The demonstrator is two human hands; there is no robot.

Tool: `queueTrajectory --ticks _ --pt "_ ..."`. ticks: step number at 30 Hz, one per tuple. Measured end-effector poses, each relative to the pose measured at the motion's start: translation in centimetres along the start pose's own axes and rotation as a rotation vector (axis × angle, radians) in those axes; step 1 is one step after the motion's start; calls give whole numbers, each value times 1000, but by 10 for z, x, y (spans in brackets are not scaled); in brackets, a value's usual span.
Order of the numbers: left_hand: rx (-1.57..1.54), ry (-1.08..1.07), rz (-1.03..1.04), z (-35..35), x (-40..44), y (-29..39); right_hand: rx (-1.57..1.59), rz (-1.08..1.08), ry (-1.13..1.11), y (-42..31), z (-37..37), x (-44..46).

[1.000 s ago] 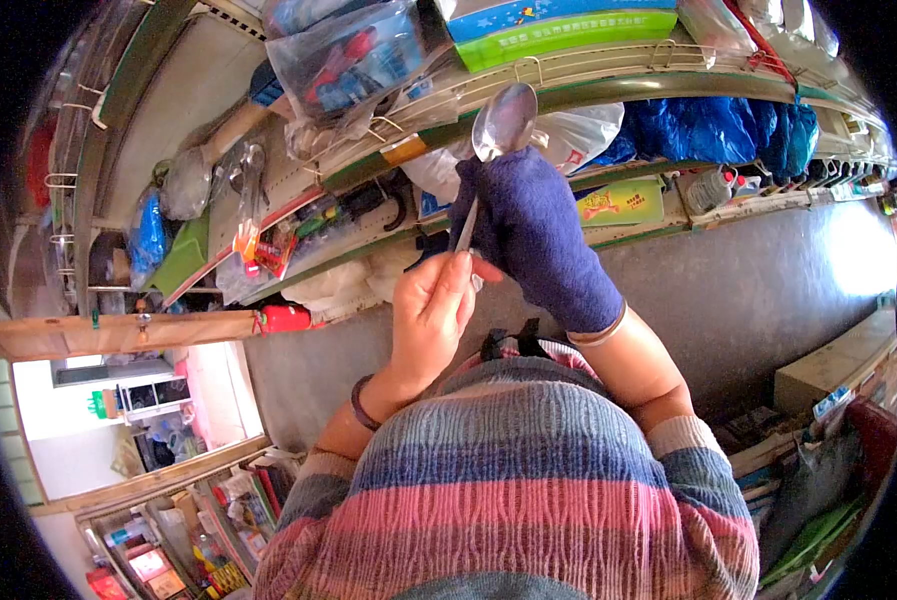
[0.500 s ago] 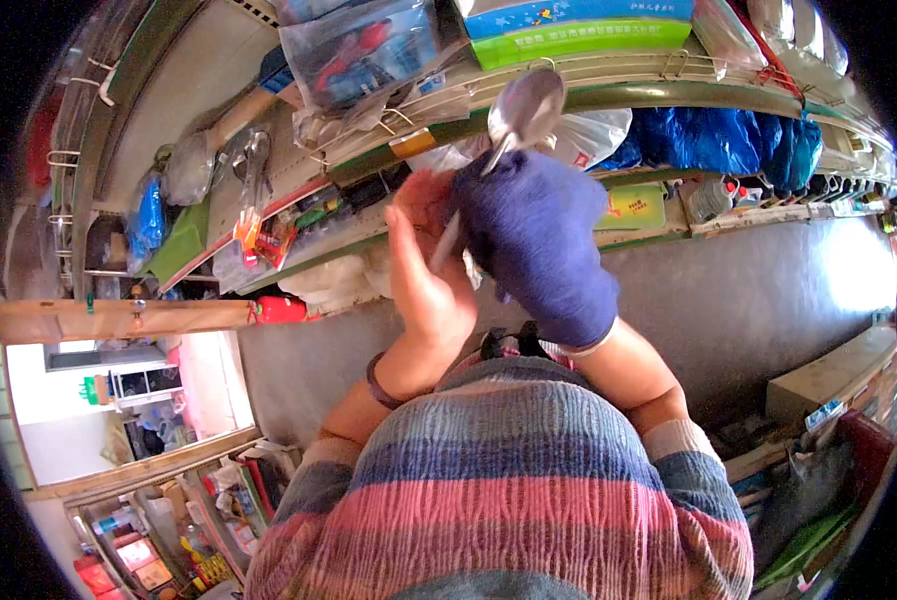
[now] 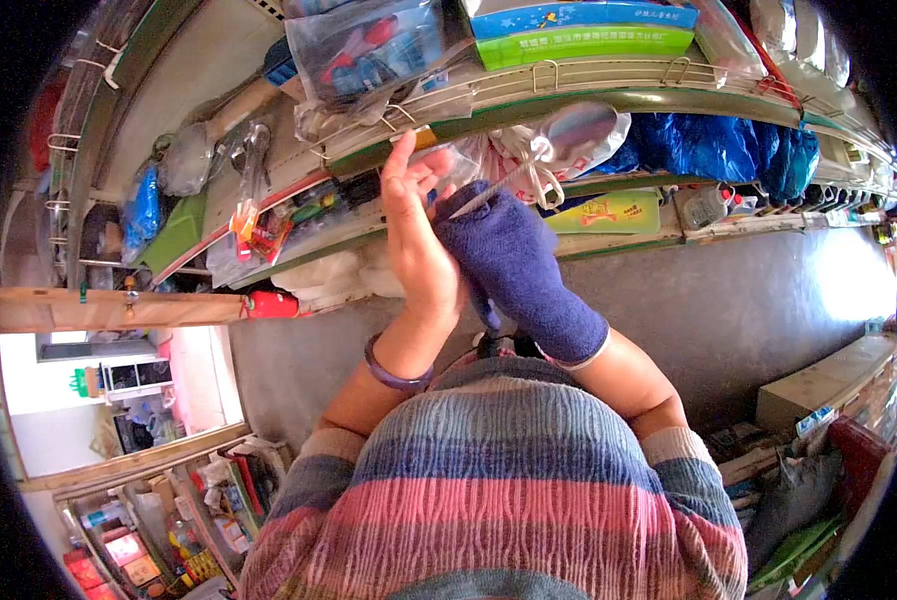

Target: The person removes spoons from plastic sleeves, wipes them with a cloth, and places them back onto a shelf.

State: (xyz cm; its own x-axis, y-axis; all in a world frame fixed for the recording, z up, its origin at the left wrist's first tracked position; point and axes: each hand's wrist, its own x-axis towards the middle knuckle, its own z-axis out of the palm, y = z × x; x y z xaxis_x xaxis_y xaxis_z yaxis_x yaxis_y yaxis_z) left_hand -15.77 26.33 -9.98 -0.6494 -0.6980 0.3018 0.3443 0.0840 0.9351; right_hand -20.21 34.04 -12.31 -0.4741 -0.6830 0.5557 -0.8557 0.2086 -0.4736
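My right hand (image 3: 513, 255) wears a dark blue knitted glove and is closed around the handle of a metal spoon (image 3: 580, 128). The spoon slants up to the right, its shiny oval bowl slightly blurred in front of the shelf edge. Part of the thin handle shows above the gloved fingers. Beside the glove, my bare left hand (image 3: 420, 240) is raised with its fingers stretched upward. Its palm side faces the glove, and the two hands meet or nearly meet; contact is hard to tell. A dark bracelet (image 3: 396, 372) circles the left wrist.
Ahead runs a metal shelf (image 3: 588, 88) with a blue and green box (image 3: 583, 32) and a plastic-wrapped package (image 3: 368, 50). Below lie blue plastic bags (image 3: 698, 145) and a yellow-green box (image 3: 608, 212). A red bottle-like object (image 3: 271, 305) is at left, a long box (image 3: 823, 380) at right.
The spoon has swung from nearly upright to a slant, its bowl moving right and down. My gloved hand has shifted slightly left and down; my left fingers now reach higher.
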Motion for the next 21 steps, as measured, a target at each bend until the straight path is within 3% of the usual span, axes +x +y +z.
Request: queueTrajectory --ticks 3,4,5,10,13,15,16,17,21 --pt "-76 -162 -125 3 -10 -4 373 202 192 3 2 11" --pt "6 -203 -39 3 -17 -14 319 282 158 5 -1 11" --pt "88 -244 46 3 -25 -24 79 97 256 11 -9 13" --pt "406 -340 199 -1 -39 -30 176 61 515 32 -6 11" --pt "358 -392 116 -19 -36 -28 233 52 444 46 -11 10" --pt "348 -434 -35 -42 -19 -18 352 49 222 54 -28 5" --pt "212 -222 -142 -31 -8 -5 427 68 146 57 -28 0" --pt "87 -187 -177 -33 6 -5 442 76 110 55 -26 -4" --pt "-118 -245 -239 -26 40 25 421 51 -49 43 -23 -16"
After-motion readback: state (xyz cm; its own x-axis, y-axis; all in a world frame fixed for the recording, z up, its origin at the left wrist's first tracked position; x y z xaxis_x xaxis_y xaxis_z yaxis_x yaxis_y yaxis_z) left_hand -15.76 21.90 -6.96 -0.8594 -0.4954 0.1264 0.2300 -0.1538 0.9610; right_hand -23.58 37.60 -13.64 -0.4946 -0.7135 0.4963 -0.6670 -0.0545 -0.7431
